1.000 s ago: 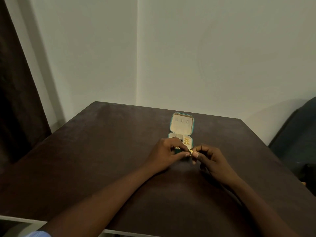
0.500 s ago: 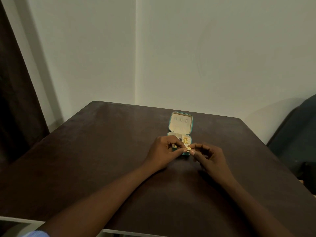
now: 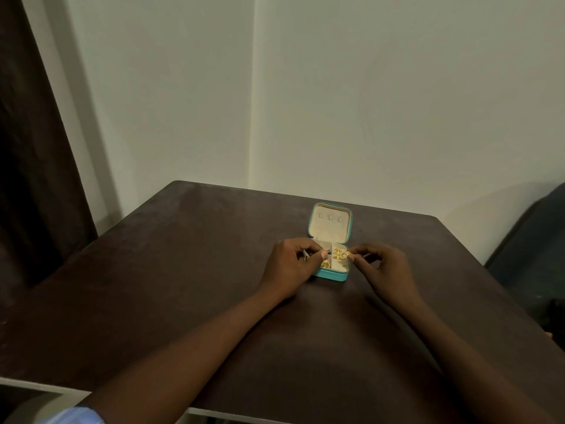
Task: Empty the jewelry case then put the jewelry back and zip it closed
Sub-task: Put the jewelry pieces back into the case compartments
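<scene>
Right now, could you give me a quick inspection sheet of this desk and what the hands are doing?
Surface: dark brown table, matte, set into a room corner.
Job's things: teal jewelry case, unzipped, lid tilted back; gold jewelry lies in its cream compartments.
Clutter: nothing seen.
Grippers: left hand at the case's left side, fingertips pinching something too small to identify; right hand pinches a small gold piece over the case's right edge.
Cables: nothing seen.
Surroundings: pale walls, dark curtain on the left, dark chair on the right.
</scene>
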